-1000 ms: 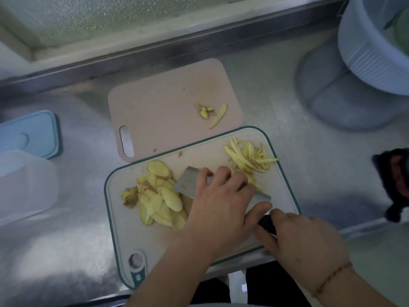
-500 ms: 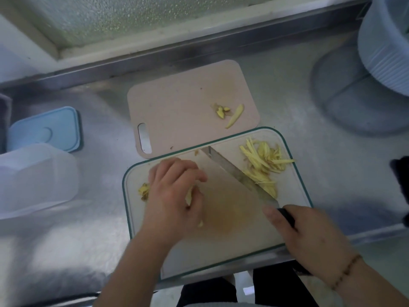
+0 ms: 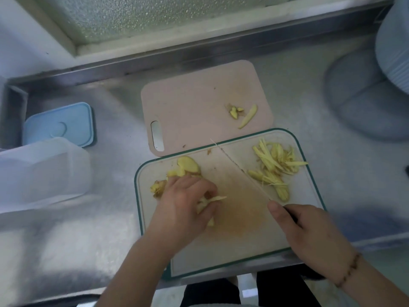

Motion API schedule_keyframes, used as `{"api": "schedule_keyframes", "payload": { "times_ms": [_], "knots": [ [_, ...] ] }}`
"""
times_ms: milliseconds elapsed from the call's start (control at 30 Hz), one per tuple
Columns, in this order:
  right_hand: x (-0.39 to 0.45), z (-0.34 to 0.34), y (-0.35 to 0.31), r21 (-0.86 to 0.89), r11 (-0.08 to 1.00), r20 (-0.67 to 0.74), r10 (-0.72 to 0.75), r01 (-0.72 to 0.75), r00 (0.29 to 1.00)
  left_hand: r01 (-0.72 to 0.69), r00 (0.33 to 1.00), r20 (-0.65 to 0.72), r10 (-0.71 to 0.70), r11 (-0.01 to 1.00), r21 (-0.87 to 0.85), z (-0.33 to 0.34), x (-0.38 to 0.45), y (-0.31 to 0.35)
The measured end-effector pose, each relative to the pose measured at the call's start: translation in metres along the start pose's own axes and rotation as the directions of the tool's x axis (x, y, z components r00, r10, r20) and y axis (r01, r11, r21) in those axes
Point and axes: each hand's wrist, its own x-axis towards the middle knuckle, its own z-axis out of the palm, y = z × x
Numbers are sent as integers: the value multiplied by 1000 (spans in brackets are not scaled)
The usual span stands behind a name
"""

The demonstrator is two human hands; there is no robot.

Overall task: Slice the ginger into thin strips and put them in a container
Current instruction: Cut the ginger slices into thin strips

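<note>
Overhanging the near lip of the steel counter [image 3: 309,100], the green-rimmed cutting board [image 3: 232,260] juts toward the person. On it the left hand [image 3: 183,209] curls its fingers round a bunch of ginger slices [image 3: 188,166] at the board's left side. The right hand [image 3: 309,231] grips the knife [image 3: 239,169] by its handle, blade on edge and running diagonally across the board's middle, bare stained board on either side. Just right of the blade lies the heap of ginger strips [image 3: 274,167], close to the right rim. Beyond, a pink board [image 3: 188,111] tucks under the far edge, carrying a few scraps [image 3: 243,114]. Well left stand a clear container [image 3: 42,169] and its blue lid [image 3: 59,125].
</note>
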Motion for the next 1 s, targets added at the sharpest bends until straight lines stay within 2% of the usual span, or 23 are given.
{"api": "schedule_keyframes", "payload": {
  "times_ms": [67,133,167,233,300,400,467,567,700,900,1000],
  "knots": [
    [0,-2,1,7,1000,-10,22,-22,1000,145,989,59,-136,969,-201,5,3,21],
    [-1,-5,2,0,999,-15,51,-51,999,255,963,153,-222,934,-252,20,5,38],
    [-1,-5,4,1,998,-20,62,-62,998,246,964,151,-218,948,-201,28,5,43],
    [-3,-7,5,16,997,-22,73,-72,997,146,986,75,-147,989,12,44,4,46],
    [-4,-7,6,11,998,-21,65,-64,998,100,994,29,-107,978,181,51,2,42],
    [-4,-6,8,12,998,-24,64,-64,998,86,994,-88,-71,980,181,42,2,31],
    [-4,-6,9,19,997,-20,69,-68,997,118,984,-160,-78,960,254,33,3,20],
    [-6,-5,8,20,998,-11,67,-66,998,221,974,-149,-174,882,415,18,5,4],
    [-7,-6,8,28,997,0,75,-75,997,184,983,-91,-160,876,445,12,6,-3],
    [-4,-6,9,16,996,17,91,-91,996,176,984,-97,-148,881,440,7,8,-7],
    [-4,-6,9,22,996,20,89,-89,996,168,984,-117,-133,912,375,0,10,-4]
  ]
}}
